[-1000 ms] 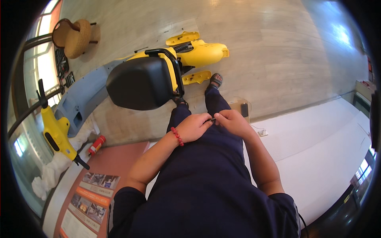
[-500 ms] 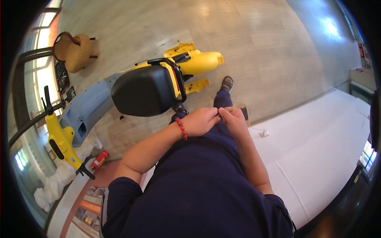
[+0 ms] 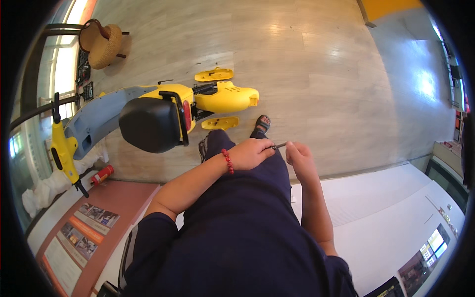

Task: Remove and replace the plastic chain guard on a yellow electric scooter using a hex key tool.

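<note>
In front of my waist, my left hand [image 3: 251, 154], with a red beaded bracelet at its wrist, is closed round one end of a small, thin dark rod-like piece [image 3: 280, 145]. Its exact kind is too small to make out. The fingers of my right hand [image 3: 301, 157] are curled, with thumb and forefinger at the rod's other end. Ahead to the left stands a yellow and grey scooter [image 3: 105, 109] with a black seat [image 3: 150, 124]. Two loose yellow panels, a far one [image 3: 213, 74] and a near one [image 3: 220, 123], lie on the floor beside its rear.
A wicker chair [image 3: 106, 48] stands at the far left, near a dark tool case [image 3: 88, 92]. A red fire extinguisher [image 3: 102, 175] lies beside a printed board [image 3: 129, 198]. To my right extends a white surface [image 3: 366, 208]. Wood-look floor [image 3: 307, 64] stretches ahead.
My right hand has drawn slightly away from the left, exposing more of the thin dark rod. The view and my feet have shifted; the scooter now appears farther left, with its loose panels more visible.
</note>
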Motion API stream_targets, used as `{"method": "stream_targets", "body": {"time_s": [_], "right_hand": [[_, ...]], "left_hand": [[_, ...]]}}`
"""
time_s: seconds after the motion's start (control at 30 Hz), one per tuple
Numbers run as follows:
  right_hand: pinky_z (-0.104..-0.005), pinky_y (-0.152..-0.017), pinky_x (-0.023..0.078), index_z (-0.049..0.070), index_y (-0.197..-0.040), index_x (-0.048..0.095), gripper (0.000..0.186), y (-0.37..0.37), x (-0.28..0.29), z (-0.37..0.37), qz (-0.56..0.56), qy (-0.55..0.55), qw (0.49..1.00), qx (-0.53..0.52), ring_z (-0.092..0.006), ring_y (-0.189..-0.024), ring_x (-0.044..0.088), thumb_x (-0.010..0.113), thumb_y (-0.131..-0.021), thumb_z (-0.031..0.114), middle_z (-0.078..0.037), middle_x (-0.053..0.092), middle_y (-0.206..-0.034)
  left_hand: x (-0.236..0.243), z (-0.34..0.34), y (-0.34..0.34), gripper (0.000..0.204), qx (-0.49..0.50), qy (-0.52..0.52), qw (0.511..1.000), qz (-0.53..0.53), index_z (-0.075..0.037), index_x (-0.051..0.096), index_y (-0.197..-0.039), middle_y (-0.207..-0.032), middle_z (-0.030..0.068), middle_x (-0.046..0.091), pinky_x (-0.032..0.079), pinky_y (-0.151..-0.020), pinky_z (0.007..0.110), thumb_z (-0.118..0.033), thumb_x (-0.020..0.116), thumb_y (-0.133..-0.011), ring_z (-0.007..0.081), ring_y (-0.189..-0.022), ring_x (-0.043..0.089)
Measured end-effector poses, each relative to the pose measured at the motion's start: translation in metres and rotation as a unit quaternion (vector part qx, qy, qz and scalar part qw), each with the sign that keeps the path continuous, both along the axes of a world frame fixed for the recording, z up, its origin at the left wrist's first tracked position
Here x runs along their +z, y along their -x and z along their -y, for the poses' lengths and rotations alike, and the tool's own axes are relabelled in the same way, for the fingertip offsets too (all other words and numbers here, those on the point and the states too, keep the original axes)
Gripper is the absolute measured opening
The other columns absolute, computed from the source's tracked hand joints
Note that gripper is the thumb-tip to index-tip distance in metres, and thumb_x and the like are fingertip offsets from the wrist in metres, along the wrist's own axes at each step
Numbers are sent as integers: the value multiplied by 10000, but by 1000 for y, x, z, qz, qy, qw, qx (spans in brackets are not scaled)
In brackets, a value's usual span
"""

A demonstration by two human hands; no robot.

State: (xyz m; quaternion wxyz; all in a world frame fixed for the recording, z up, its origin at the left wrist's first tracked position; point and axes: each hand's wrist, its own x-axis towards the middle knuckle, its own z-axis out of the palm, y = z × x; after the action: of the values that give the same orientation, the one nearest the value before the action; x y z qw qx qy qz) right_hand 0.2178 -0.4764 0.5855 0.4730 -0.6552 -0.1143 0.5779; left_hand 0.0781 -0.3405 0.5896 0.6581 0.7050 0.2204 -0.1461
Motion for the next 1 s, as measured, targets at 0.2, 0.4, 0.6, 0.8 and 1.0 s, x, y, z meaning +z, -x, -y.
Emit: {"method": "stream_targets", "body": {"time_s": [0.2, 0.4, 0.6, 0.8, 1.0], "right_hand": [[-218, -432, 226, 78, -594, 458, 382, -64, -7, 24, -57, -20, 991, -116, -38, -461, 293, 487, -928, 261, 50, 367, -513], [-222, -467, 284, 36, -632, 520, 368, -90, -17, -8, 39, 62, 997, -21, -48, -504, 358, 489, -921, 262, 24, 416, -533], [-237, -598, 387, 3, -841, 610, 266, -144, -10, -71, 152, 86, 960, 220, -87, -638, 464, 507, -904, 239, 13, 503, -643], [-258, -703, 438, 18, -1078, 545, 252, -201, -40, -182, 138, 26, 950, 279, -124, -800, 503, 536, -885, 180, -35, 548, -882], [-348, -747, 469, -17, -1044, 532, 280, -220, -23, -332, 288, -80, 845, 443, -245, -966, 551, 598, -819, 136, -138, 549, -1048]], "left_hand": [[-35, -11, -46, 246, 139, 37, 990, -8, -1, 588, -890, -769, 139, 613, 459, -689, 344, -232, 502, -888, 269, -739, 603], [-32, -62, -84, 204, 270, 286, 917, -67, -67, 494, -940, -623, -48, 387, 305, -412, 178, -238, 384, -957, 26, -480, 326], [-61, -112, -121, 207, 401, 423, 812, -27, -73, 473, -924, -636, -23, 415, 326, -417, 205, -247, 367, -962, 54, -466, 345], [-91, -158, -182, 175, 399, 472, 764, 186, -55, 526, -951, -802, 14, 522, 449, -666, 249, -197, 423, -950, 112, -707, 506], [-63, -239, -230, 228, 480, 383, 753, 235, -24, 508, -1136, -1032, 17, 535, 417, -846, 239, -119, 443, -939, 83, -942, 498]]}}
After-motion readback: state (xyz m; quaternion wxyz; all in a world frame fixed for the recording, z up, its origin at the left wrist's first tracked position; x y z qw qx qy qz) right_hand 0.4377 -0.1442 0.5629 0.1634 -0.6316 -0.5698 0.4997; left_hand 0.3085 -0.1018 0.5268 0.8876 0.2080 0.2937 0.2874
